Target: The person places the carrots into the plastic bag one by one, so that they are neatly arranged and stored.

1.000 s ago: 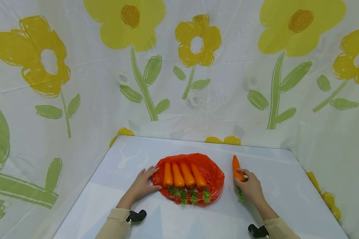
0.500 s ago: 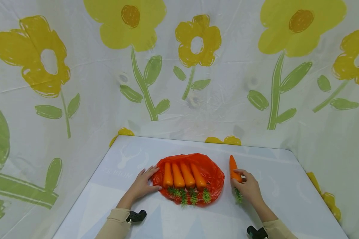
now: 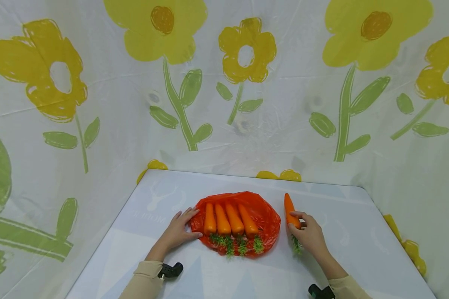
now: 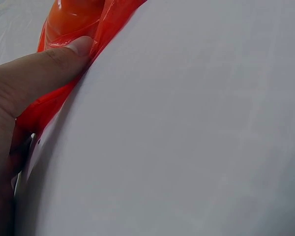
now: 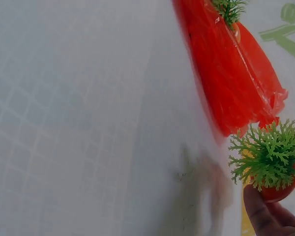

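In the head view, a red plastic bag [image 3: 267,207] lies spread on the table, with several orange carrots [image 3: 221,220] side by side on it, their green tops toward the person. My left hand [image 3: 177,231] rests at the bag's left edge, fingers and thumb spread apart. The thumb [image 4: 54,64] touches the red plastic in the left wrist view. To the right of the bag, my right hand [image 3: 309,233] grips another carrot [image 3: 289,206] near its leafy end, tip pointing away. In the right wrist view the leafy top [image 5: 270,155] shows between fingers and thumb; most of the carrot's body is hidden.
A pale table [image 3: 344,232] with faint printed shapes bears everything. Behind and beside it hangs a white curtain [image 3: 284,116] with yellow flowers. Black wrist devices [image 3: 171,270] sit at both sleeves.
My right hand has moved left with the carrot, bringing it close to the bag's right edge. The left hand, the bag and the carrots on it have stayed in place.
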### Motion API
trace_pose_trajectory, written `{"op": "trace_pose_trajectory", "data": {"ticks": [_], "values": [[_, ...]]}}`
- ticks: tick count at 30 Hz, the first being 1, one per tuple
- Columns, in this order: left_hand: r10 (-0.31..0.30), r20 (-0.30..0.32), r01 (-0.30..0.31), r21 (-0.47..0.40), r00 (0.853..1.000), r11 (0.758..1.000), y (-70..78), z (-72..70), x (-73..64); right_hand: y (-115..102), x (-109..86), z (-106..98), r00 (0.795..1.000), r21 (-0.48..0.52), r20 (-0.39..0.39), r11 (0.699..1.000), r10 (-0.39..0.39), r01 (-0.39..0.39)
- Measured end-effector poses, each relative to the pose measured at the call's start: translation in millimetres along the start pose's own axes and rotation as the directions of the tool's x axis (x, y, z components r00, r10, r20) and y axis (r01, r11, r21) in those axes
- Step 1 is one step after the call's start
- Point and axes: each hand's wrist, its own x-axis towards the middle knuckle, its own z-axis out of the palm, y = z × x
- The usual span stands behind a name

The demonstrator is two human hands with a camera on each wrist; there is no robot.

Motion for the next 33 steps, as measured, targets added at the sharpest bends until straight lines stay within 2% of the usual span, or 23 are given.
{"op": "trace_pose_trajectory", "data": {"ticks": [10,19,33], "values": [[-0.029,0.018,0.029,-0.002,0.999,1.000,3.0,-1.5,0.4,-12,-4.0,3,1.000,0.005,0.001,1.000,-0.015,0.015],[0.009,0.023,-0.009,0.000,1.000,1.000,6.2,-4.6,-0.5,-18,-7.8,4,1.000,0.019,0.012,0.999,-0.027,0.027],[-0.004,0.020,0.004,-0.004,1.000,1.000,6.0,-4.1,-0.6,-27,-10.7,5,0.998,0.022,0.005,0.998,-0.067,0.067]]}}
